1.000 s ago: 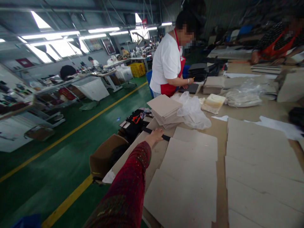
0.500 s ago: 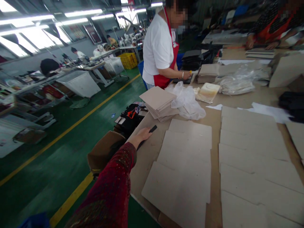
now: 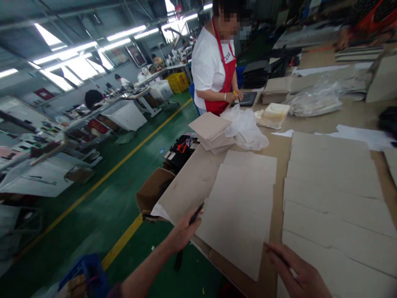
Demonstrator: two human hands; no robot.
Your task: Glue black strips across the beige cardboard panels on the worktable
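My left hand is closed around a long thin black strip at the near left edge of the table; the strip sticks up past my fingers and hangs down below my wrist. Right beside it lie overlapping beige boards on the brown table. My right hand comes in at the bottom, fingers stretched toward the near corner of those boards, holding nothing I can see.
More beige boards cover the right of the table. A stack of boards and a clear plastic bag lie farther back. A person in a red apron works at the far end. An open cardboard box stands on the green floor.
My left hand has drawn the black strip back from the middle of the table edge to the near edge. My right hand has come into view. The view has tilted down.
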